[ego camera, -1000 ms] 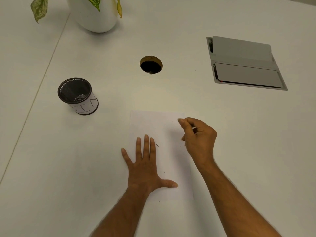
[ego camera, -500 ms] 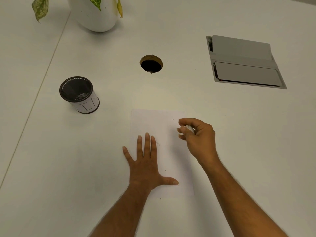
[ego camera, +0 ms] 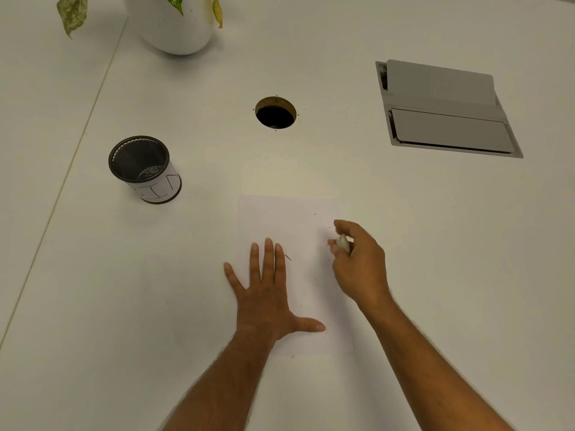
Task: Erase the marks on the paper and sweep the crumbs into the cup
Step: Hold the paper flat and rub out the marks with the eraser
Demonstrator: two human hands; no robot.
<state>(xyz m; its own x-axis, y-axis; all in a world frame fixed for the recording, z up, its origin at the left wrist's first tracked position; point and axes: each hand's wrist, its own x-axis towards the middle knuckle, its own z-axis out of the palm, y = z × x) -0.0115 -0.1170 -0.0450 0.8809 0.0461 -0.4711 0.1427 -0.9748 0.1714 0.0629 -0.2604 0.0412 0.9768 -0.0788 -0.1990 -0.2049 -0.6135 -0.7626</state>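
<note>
White rectangular paper (ego camera: 289, 225) is pressed flat on the white table (ego camera: 435, 244) by the left hand (ego camera: 267, 293), fingers straight. A small white eraser (ego camera: 343, 242) is pinched by the right hand (ego camera: 357, 262) over the paper's right edge. The black mesh cup (ego camera: 144, 169) is placed far left.

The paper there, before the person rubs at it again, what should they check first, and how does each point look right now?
1. Paper pinned flat by left hand: ok.
2. Eraser gripped in right hand: ok.
3. Marks all erased: not ok, a short dark stroke lies beside the left fingertips.
4. Crumbs swept up: not ok.
5. Cup upright: ok.
6. Eraser touching the paper: cannot tell.
</note>
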